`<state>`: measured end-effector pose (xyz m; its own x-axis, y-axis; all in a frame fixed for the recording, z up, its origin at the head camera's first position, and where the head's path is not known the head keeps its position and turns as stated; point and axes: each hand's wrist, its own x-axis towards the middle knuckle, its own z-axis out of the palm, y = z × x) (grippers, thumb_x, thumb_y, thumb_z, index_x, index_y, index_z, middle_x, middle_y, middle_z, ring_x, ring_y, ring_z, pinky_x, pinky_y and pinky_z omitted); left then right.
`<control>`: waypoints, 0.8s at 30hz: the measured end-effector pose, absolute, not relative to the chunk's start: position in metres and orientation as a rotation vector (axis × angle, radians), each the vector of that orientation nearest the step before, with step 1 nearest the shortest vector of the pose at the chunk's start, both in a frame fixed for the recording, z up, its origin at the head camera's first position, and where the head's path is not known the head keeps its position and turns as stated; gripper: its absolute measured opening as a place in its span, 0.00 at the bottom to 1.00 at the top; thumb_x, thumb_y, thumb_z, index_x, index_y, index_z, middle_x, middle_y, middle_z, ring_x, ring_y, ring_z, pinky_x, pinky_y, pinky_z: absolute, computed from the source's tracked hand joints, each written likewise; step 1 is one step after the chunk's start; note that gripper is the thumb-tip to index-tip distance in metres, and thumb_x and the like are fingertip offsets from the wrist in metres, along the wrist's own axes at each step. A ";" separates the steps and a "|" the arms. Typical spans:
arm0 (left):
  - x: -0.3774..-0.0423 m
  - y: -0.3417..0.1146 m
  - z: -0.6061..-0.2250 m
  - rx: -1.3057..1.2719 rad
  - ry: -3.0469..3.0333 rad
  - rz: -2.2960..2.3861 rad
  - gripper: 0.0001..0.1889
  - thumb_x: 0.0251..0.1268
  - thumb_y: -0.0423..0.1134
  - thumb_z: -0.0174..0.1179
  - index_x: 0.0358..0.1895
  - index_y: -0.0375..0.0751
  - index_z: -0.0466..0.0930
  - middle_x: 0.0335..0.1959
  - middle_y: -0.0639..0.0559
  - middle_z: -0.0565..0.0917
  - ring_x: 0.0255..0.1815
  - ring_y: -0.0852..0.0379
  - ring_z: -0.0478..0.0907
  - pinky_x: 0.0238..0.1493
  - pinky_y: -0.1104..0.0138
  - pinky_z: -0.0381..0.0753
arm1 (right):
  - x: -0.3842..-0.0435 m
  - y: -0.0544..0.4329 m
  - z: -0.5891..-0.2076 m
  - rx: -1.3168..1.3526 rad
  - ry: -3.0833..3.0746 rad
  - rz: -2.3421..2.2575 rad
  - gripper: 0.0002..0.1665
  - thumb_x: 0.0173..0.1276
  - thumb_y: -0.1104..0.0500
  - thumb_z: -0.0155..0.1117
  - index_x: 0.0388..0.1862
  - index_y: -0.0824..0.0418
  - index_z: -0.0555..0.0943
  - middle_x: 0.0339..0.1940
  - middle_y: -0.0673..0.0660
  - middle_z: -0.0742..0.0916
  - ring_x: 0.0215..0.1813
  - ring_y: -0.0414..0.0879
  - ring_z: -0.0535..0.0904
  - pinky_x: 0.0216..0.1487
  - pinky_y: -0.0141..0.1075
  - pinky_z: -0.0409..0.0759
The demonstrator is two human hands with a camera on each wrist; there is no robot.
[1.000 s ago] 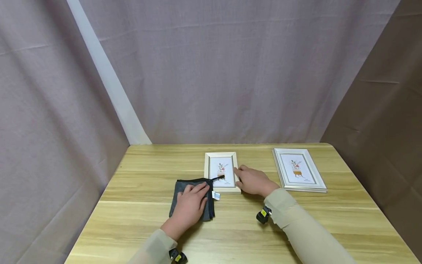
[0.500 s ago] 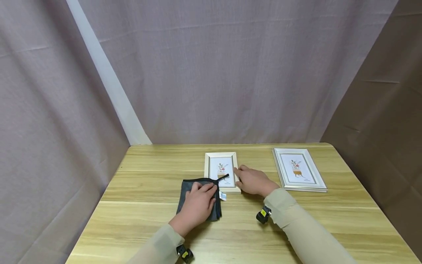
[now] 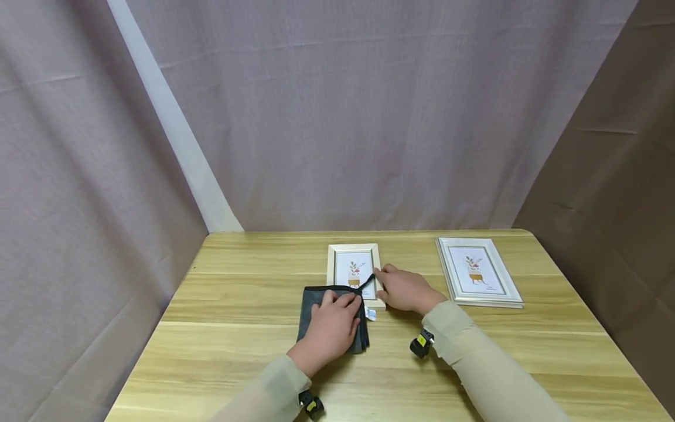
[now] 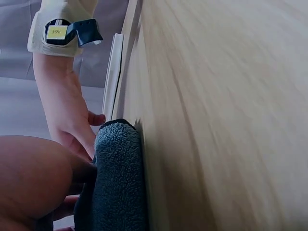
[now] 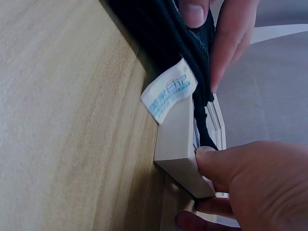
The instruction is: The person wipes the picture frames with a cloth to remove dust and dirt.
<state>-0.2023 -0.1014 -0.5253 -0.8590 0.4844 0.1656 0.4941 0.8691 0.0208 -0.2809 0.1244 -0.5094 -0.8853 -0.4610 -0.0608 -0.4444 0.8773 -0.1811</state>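
Observation:
In the head view a folded dark grey cloth (image 3: 311, 313) covers the lower part of a cream picture frame (image 3: 331, 264) lying on the table. My left hand (image 3: 329, 331) rests on top of the cloth, fingers spread forward. The right wrist view shows the cloth's white label (image 5: 171, 91) against the frame's side. A black hanging loop (image 3: 368, 281) crosses the frame's glass towards my right hand (image 3: 406, 288). That hand pinches the frame's right edge, thumb on top and fingers at the side and below. The frame's lower left corner is hidden under the cloth.
A stack of white picture frames (image 3: 477, 272) lies to the right on the wooden table (image 3: 237, 351); the top one has the same plant print. A grey curtain (image 3: 369, 117) hangs behind the table's far edge.
My left hand has slid the cloth to the right, so it covers more of the lower frame and its loop reaches the frame's right side. My right hand and the frame have stayed put.

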 end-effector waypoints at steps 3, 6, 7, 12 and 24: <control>-0.203 -0.097 -0.525 -0.775 -2.884 -0.077 0.25 0.86 0.52 0.60 0.79 0.53 0.79 0.75 0.57 0.80 0.59 0.48 0.71 0.41 0.47 0.82 | -0.282 0.124 -0.510 -0.713 2.946 -0.243 0.39 0.84 0.50 0.66 0.85 0.66 0.70 0.72 0.65 0.81 0.57 0.57 0.87 0.49 0.55 0.87; -0.203 -0.092 -0.527 -0.794 -2.864 -0.059 0.26 0.86 0.53 0.61 0.79 0.53 0.79 0.75 0.57 0.81 0.58 0.48 0.71 0.42 0.45 0.83 | -0.283 0.122 -0.512 -0.714 2.946 -0.246 0.39 0.84 0.49 0.66 0.85 0.66 0.70 0.71 0.65 0.81 0.55 0.56 0.87 0.49 0.55 0.87; -0.204 -0.090 -0.528 -0.799 -2.856 -0.060 0.26 0.85 0.53 0.61 0.79 0.53 0.80 0.74 0.57 0.81 0.58 0.47 0.72 0.41 0.45 0.83 | -0.283 0.121 -0.512 -0.714 2.947 -0.245 0.39 0.84 0.49 0.66 0.85 0.66 0.70 0.71 0.65 0.81 0.55 0.56 0.87 0.49 0.55 0.87; -0.205 -0.086 -0.531 -0.818 -2.824 -0.074 0.26 0.85 0.53 0.62 0.78 0.52 0.80 0.73 0.56 0.82 0.58 0.47 0.72 0.40 0.44 0.82 | -0.283 0.120 -0.512 -0.701 2.952 -0.244 0.39 0.83 0.50 0.66 0.84 0.67 0.70 0.70 0.64 0.82 0.52 0.55 0.87 0.47 0.55 0.86; -0.202 -0.094 -0.521 -0.831 -2.872 -0.032 0.28 0.83 0.56 0.63 0.78 0.51 0.81 0.74 0.55 0.80 0.66 0.47 0.72 0.48 0.43 0.84 | -0.280 0.119 -0.508 -0.697 2.949 -0.235 0.40 0.83 0.49 0.67 0.84 0.67 0.70 0.68 0.64 0.82 0.51 0.54 0.86 0.46 0.55 0.86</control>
<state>-0.2016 -0.0942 -0.5209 -0.8350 0.5293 0.1505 0.5325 0.8462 -0.0216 -0.2799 0.1192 -0.5081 -0.8897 -0.4520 -0.0640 -0.4362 0.8831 -0.1730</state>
